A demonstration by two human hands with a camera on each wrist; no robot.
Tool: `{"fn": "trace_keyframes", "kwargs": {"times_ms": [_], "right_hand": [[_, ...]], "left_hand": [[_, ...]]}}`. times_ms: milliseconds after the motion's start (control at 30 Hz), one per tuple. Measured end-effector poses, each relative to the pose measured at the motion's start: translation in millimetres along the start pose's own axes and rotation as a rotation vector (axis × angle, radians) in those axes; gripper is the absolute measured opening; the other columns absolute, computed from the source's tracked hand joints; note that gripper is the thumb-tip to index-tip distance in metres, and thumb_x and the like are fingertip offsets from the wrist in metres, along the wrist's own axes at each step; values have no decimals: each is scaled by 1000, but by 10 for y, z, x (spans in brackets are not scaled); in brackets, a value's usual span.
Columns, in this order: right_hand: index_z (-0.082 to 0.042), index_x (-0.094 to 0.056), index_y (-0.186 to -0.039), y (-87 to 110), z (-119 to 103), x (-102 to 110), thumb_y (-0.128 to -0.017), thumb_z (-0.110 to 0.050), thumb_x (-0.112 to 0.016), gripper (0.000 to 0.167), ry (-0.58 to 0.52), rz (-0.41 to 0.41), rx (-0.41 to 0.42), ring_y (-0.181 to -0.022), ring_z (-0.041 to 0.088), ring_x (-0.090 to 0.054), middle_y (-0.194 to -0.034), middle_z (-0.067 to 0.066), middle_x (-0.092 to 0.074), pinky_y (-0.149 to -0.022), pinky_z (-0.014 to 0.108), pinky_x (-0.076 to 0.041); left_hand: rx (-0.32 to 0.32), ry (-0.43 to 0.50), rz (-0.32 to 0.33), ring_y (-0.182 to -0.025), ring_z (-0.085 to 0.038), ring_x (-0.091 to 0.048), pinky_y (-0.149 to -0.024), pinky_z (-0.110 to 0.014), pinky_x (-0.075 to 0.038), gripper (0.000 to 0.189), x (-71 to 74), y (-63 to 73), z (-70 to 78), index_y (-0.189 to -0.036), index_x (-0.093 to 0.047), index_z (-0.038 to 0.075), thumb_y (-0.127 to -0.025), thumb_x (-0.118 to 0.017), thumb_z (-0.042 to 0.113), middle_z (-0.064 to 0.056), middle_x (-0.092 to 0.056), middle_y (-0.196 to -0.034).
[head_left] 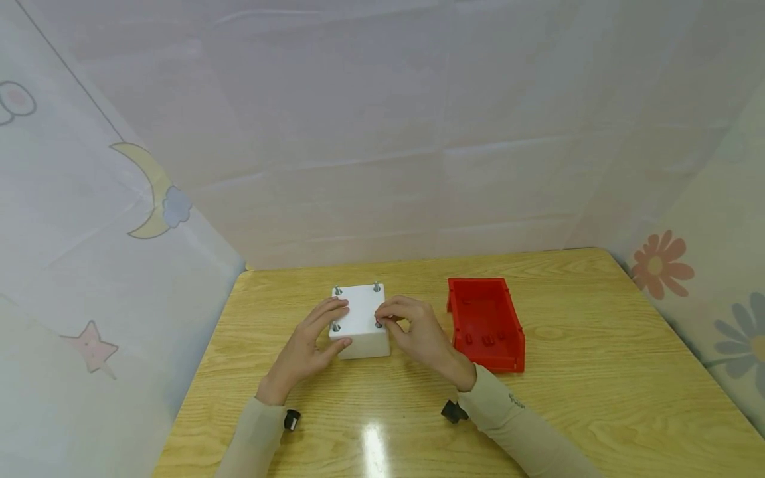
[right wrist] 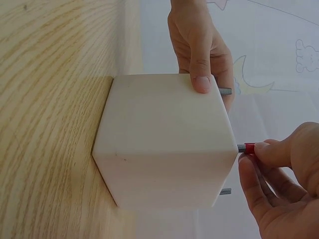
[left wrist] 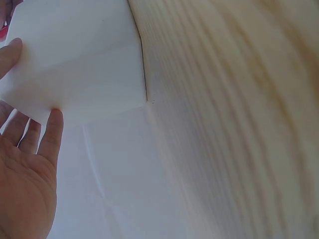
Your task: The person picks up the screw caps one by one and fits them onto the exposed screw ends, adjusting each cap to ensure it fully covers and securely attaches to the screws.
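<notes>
A white box (head_left: 361, 309) stands on the table, with threaded metal studs rising from the corners of its top. My left hand (head_left: 307, 348) holds the box at its left side, the thumb on the front face in the right wrist view and the fingers over the left edge of the top. At the near right corner, my right hand (head_left: 421, 335) pinches a small red cap (right wrist: 250, 148) between thumb and forefinger. The cap is at the tip of a stud (right wrist: 241, 148), whose lower threads show. Another bare stud (right wrist: 226, 91) stands near the left thumb.
To the right of the box lies an open red bin (head_left: 485, 305) with several small red pieces inside, close to the right forearm. The wooden table (head_left: 574, 332) meets pale cloth walls (head_left: 358, 166) at the back and sides.
</notes>
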State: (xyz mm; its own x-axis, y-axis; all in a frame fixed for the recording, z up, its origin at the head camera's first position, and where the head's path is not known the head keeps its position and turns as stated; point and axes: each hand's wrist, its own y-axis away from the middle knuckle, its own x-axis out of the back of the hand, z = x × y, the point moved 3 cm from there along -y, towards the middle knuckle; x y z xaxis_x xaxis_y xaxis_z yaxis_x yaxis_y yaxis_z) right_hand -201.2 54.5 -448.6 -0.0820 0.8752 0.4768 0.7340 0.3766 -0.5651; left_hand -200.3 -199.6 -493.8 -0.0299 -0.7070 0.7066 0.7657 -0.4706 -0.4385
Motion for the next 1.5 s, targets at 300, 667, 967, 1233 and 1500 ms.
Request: {"fn": "trace_keyframes", "kwargs": {"times_ms": [300, 667, 967, 1233, 1500], "right_hand": [[-2, -83, -101, 2, 8, -4, -91, 11, -77, 17, -13, -11, -30, -90, 19, -76, -104, 6, -78, -81, 31, -68], [-1, -82, -100, 4, 14, -10, -90, 11, -79, 16, -11, -7, -14, -90, 19, -76, -105, 7, -78, -80, 34, -69], [-3, -83, -99, 4, 27, -9, -90, 9, -80, 15, 4, -5, -1, -88, 16, -75, -102, 6, -78, -79, 26, -67], [-4, -83, -99, 8, 62, -26, -91, 7, -81, 14, 8, -24, -25, -89, 14, -75, -103, 4, -78, -81, 24, -67], [-4, -83, -100, 14, 64, -33, -91, 7, -80, 14, 3, -38, -44, -90, 16, -75, -103, 4, -78, -83, 24, -67]], "left_hand": [[0, 1, -1, -158, -31, -38, -133, -37, -32, 59, 2, 0, 3, -151, -59, 12, -97, -82, 21, -5, -52, -162], [-1, 10, -1, -158, -32, -38, -133, -37, -31, 59, -4, -6, 2, -151, -59, 12, -97, -82, 20, -5, -53, -162], [11, 8, -2, -159, -31, -38, -133, -38, -32, 59, -6, -3, -6, -151, -59, 14, -97, -82, 21, -4, -52, -162], [21, 7, -8, -159, -32, -37, -133, -39, -31, 58, -13, -5, -16, -151, -60, 13, -97, -82, 21, -4, -53, -162], [5, 8, 0, -158, -34, -38, -133, -39, -31, 59, -15, -2, -9, -151, -60, 13, -96, -83, 20, -5, -53, -161]]}}
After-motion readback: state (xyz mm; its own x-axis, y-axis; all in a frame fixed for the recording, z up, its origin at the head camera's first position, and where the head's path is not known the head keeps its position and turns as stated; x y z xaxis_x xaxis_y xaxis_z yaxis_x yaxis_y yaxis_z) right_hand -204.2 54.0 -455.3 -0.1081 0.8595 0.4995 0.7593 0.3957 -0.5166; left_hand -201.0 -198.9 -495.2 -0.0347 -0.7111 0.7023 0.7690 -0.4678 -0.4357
